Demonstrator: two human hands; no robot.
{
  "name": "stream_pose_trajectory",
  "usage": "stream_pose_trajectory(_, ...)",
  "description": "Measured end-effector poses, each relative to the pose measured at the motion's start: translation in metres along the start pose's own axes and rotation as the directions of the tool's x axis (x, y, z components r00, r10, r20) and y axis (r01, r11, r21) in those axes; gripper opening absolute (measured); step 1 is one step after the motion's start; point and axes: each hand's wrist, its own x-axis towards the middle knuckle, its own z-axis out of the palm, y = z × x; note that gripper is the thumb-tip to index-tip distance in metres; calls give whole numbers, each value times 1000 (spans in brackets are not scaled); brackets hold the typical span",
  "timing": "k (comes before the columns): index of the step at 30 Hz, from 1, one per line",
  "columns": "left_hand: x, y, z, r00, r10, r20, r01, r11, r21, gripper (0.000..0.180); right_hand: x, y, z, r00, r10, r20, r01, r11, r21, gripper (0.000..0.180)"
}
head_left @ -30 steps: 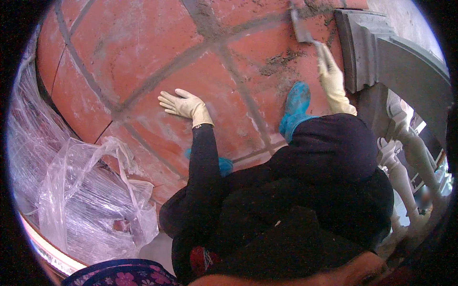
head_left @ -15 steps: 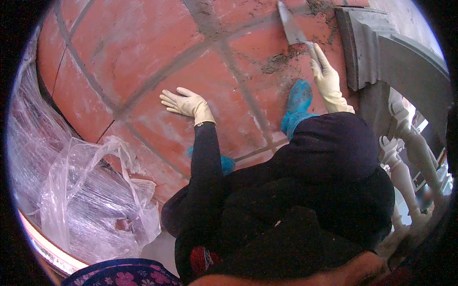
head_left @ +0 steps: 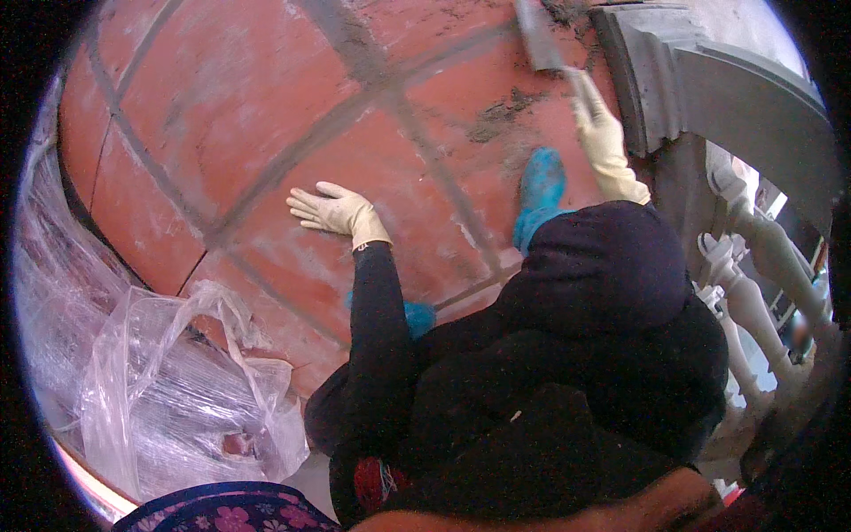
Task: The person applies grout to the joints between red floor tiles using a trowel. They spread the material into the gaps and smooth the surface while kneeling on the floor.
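My right hand (head_left: 600,133), in a cream rubber glove, is closed round the handle of a trowel (head_left: 537,40). The trowel's grey blade, a little blurred, reaches up to the top edge of the view, over red tiles near scattered mortar (head_left: 503,113). My left hand (head_left: 335,213), gloved alike, rests on a red floor tile (head_left: 341,164) with its fingers stretched out and nothing in them. Wide grey mortar joints (head_left: 301,146) run between the tiles. Below my right hand is my blue-covered foot (head_left: 542,182).
Clear plastic wrap (head_left: 186,390) covers a bulky thing on the left. A grey moulded railing base (head_left: 651,80) and pale balusters (head_left: 753,328) line the right side. My other blue-covered foot (head_left: 418,317) shows partly beside my left arm.
The whole view has shifted slightly, moving the floor and railing leftward. My right hand still grips the trowel, whose blade is now blurred; my left hand stays flat on the tile.
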Motion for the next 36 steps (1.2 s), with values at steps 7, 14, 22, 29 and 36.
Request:
stream_pose_trajectory(7,-1,2,2,1000,-15,-10,15,1000,0,55,8,19,1,995,-82,58,84,996,-41,46)
stream_pose_trajectory(14,-2,3,-3,1000,-18,6,18,1000,3,56,37,39,-45,993,120,-20,-120,993,-20,50)
stream_pose_trajectory(22,0,1,1,1000,-7,-12,7,1000,20,55,28,35,-49,1000,-15,9,15,1000,-24,48)
stream_pose_trajectory(29,-1,2,0,1000,-14,-14,14,1000,18,54,-56,24,-52,975,207,-82,-214,973,-83,52)
stream_pose_trajectory(36,-1,5,-2,1000,-23,-3,23,999,25,54,-41,27,-31,945,325,-28,-322,944,71,53)
